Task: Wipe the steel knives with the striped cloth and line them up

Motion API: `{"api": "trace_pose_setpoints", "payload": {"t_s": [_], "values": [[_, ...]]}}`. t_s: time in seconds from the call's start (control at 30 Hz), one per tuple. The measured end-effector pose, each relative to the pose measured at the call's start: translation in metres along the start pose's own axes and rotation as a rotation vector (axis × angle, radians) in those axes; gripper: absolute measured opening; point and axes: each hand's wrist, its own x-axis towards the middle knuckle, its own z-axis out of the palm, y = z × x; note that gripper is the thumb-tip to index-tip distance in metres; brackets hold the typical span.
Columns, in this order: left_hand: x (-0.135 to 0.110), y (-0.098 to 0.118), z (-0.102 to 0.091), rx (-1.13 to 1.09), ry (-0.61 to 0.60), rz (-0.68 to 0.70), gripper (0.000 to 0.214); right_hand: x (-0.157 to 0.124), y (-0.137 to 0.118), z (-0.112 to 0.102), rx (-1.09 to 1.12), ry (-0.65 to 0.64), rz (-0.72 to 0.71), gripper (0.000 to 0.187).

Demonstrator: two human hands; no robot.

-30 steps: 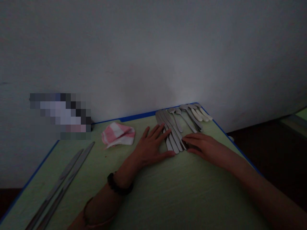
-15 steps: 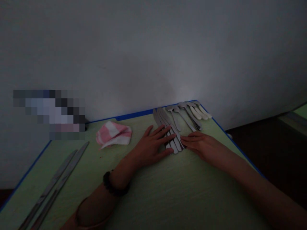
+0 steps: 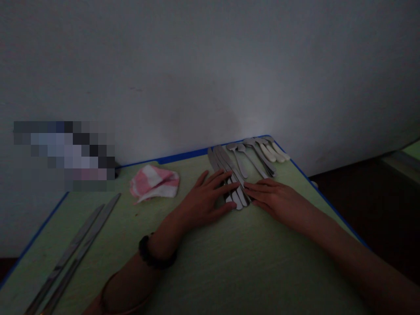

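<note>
Several metal table knives (image 3: 226, 159) lie side by side on the green tabletop (image 3: 210, 271), their blades toward the wall. My left hand (image 3: 210, 197) lies over their handles from the left, open with its fingers spread. At the handles' right side, my right hand (image 3: 274, 194) rests with its fingertips against the outermost knife, fingers stretched and close together. Parts of the knives are hidden beneath my fingers. Just beyond my right hand are metal spoons (image 3: 251, 159), and further right, spoons with white handles (image 3: 271, 151).
A crumpled pink and white cloth (image 3: 155, 181) lies left of my left hand. Two long knives (image 3: 78, 253) sit near the table's left side. A blurred-out object (image 3: 72, 153) stands by the wall (image 3: 197, 78). Blue edging (image 3: 183, 155) borders the table.
My right hand has shifted very slightly left against the knives. My left hand stays nearly in place. The view itself has moved a little.
</note>
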Motion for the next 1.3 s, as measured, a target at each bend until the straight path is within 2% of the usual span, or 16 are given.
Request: {"api": "trace_pose_setpoints", "payload": {"t_s": [0.17, 0.3, 0.4, 0.67, 0.83, 0.97, 1.1, 1.3], "values": [[-0.001, 0.000, -0.001, -0.014, 0.031, 0.009, 0.055, 0.000, 0.001, -0.001, 0.001, -0.006, 0.015, 0.034], [0.001, 0.007, -0.001, 0.000, 0.063, -0.009, 0.070, -0.001, 0.000, -0.003, 0.007, -0.009, 0.082, 0.036], [0.002, 0.014, 0.003, 0.027, 0.082, -0.059, 0.081, -0.001, 0.001, -0.004, 0.043, -0.021, 0.080, 0.034], [0.004, 0.019, 0.008, 0.040, 0.075, -0.100, 0.063, -0.002, 0.003, -0.004, 0.067, -0.031, 0.061, 0.031], [0.004, 0.020, 0.007, 0.030, 0.082, -0.107, 0.067, -0.002, 0.000, -0.004, 0.054, -0.009, 0.080, 0.034], [0.007, 0.029, 0.016, 0.058, 0.115, -0.183, 0.079, -0.001, -0.002, -0.006, 0.049, -0.024, 0.099, 0.038], [0.011, 0.037, 0.023, 0.085, 0.137, -0.219, 0.071, 0.000, -0.002, -0.005, 0.041, -0.038, 0.098, 0.033], [0.011, 0.035, 0.023, 0.077, 0.134, -0.221, 0.069, -0.001, 0.000, -0.001, 0.056, -0.010, 0.092, 0.032]]}}
